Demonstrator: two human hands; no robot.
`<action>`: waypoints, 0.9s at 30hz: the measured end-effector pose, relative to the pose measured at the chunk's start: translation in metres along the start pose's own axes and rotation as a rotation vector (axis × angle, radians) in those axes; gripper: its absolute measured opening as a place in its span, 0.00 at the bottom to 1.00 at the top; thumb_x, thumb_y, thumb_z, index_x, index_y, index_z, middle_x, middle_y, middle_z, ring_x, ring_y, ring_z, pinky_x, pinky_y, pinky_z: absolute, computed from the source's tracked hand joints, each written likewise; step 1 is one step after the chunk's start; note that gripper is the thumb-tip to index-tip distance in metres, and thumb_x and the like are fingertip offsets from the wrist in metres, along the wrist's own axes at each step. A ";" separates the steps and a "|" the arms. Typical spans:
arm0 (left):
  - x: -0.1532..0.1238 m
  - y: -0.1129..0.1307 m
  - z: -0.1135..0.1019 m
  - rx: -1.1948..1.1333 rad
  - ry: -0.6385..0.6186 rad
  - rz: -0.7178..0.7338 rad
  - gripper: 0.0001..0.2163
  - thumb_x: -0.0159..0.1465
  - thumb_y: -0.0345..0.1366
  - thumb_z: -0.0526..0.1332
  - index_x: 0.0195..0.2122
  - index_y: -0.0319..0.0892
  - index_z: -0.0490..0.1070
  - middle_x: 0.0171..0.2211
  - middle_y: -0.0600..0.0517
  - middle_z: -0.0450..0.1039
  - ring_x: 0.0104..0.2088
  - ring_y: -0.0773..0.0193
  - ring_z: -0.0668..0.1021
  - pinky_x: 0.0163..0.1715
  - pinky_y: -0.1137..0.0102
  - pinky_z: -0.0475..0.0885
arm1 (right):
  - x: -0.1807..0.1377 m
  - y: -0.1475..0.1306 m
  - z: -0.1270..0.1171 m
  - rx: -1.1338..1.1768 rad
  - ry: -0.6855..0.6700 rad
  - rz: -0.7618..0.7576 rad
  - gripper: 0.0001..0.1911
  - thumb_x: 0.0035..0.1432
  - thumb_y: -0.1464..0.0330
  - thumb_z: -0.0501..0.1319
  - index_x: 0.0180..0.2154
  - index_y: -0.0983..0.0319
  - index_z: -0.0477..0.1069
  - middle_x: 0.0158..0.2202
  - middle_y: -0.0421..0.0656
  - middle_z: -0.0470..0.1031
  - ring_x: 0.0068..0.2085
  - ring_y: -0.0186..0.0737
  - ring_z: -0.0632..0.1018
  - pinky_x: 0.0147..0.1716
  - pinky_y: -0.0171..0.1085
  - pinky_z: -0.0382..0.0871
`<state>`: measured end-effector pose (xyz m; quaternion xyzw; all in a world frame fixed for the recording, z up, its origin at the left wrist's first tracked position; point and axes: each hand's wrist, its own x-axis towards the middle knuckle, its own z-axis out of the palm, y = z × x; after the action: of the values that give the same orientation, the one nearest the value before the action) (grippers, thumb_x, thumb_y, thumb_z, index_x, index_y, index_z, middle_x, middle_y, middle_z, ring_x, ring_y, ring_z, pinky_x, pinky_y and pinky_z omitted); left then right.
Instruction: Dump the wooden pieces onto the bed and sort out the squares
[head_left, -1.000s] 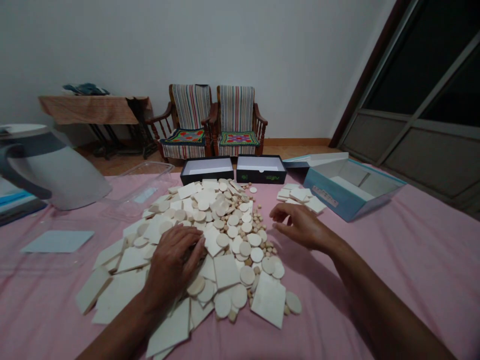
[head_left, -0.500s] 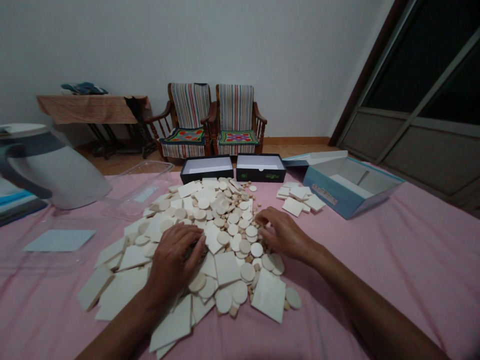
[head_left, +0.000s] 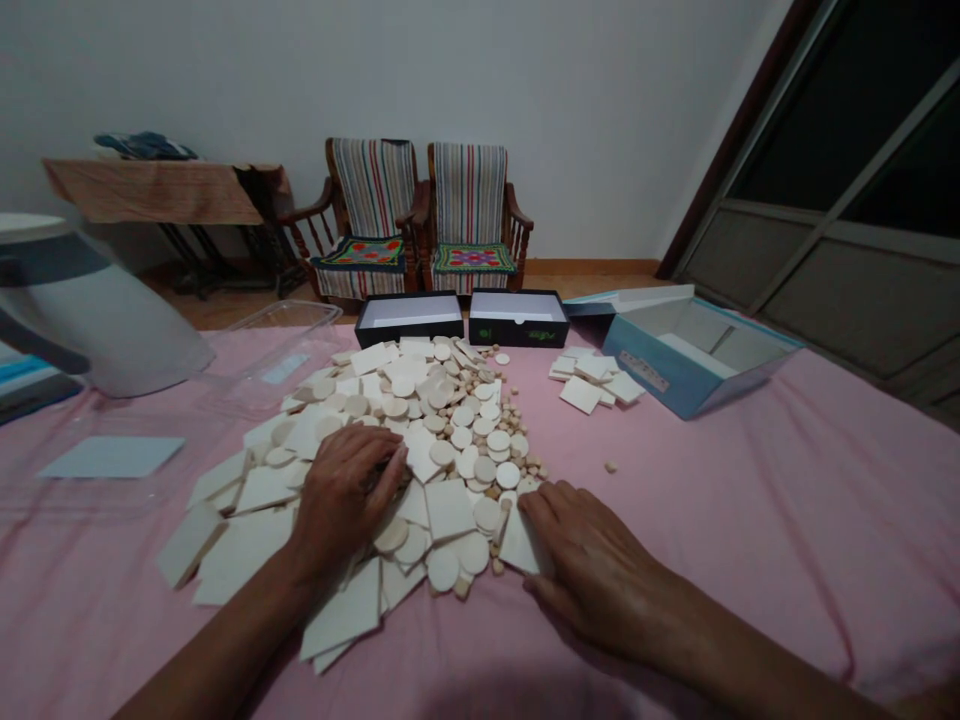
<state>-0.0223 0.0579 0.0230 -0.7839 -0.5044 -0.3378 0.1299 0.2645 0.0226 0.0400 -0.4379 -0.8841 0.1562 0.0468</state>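
While your left hand curls over pale pieces heaped on pink cloth, your right hand touches a square tile at their right edge; I cannot tell if either grips.

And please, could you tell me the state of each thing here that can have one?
Left hand, half curled on the wooden pieces
Right hand, covering part of a square tile
Wooden pieces, loosely heaped
Smaller tile pile, loosely stacked
Left black box, open
Right black box, open
Blue box, open
Jug, standing
Pink cloth, creased
Armchairs, draped with striped cloth
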 end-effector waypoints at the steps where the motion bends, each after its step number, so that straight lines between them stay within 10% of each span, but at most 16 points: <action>1: 0.000 0.000 0.000 0.003 -0.001 -0.003 0.06 0.65 0.34 0.57 0.34 0.40 0.73 0.35 0.48 0.78 0.38 0.58 0.77 0.48 0.59 0.69 | 0.004 0.000 0.000 -0.011 0.011 0.027 0.19 0.52 0.70 0.60 0.48 0.64 0.64 0.48 0.51 0.68 0.47 0.49 0.67 0.47 0.47 0.63; 9: 0.001 0.001 0.000 0.000 -0.015 -0.029 0.08 0.65 0.35 0.56 0.33 0.40 0.73 0.34 0.48 0.78 0.38 0.58 0.77 0.46 0.60 0.70 | 0.033 0.037 -0.030 0.061 0.068 0.046 0.17 0.54 0.67 0.59 0.46 0.64 0.66 0.43 0.49 0.71 0.44 0.45 0.70 0.44 0.41 0.64; 17: 0.001 0.001 -0.002 -0.019 -0.006 -0.025 0.07 0.64 0.34 0.57 0.33 0.41 0.73 0.34 0.48 0.78 0.38 0.58 0.77 0.47 0.58 0.70 | 0.056 0.086 -0.049 -0.234 0.414 0.356 0.18 0.59 0.64 0.58 0.50 0.65 0.66 0.47 0.55 0.69 0.49 0.53 0.69 0.44 0.45 0.62; 23: 0.001 0.001 0.000 -0.021 -0.007 -0.016 0.06 0.64 0.34 0.57 0.34 0.41 0.73 0.35 0.48 0.78 0.38 0.59 0.77 0.49 0.58 0.69 | 0.030 0.035 -0.025 0.034 0.023 0.078 0.14 0.54 0.63 0.62 0.42 0.61 0.67 0.41 0.46 0.72 0.40 0.44 0.71 0.38 0.40 0.62; 27: 0.000 0.000 0.000 -0.009 -0.014 -0.012 0.07 0.64 0.34 0.57 0.33 0.40 0.73 0.35 0.47 0.78 0.38 0.58 0.77 0.48 0.58 0.69 | 0.022 0.014 -0.011 -0.043 -0.001 0.065 0.21 0.49 0.66 0.65 0.46 0.63 0.65 0.46 0.50 0.69 0.44 0.48 0.69 0.42 0.44 0.62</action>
<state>-0.0228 0.0580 0.0232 -0.7838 -0.5084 -0.3355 0.1207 0.2641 0.0502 0.0448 -0.4673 -0.8726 0.1388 0.0317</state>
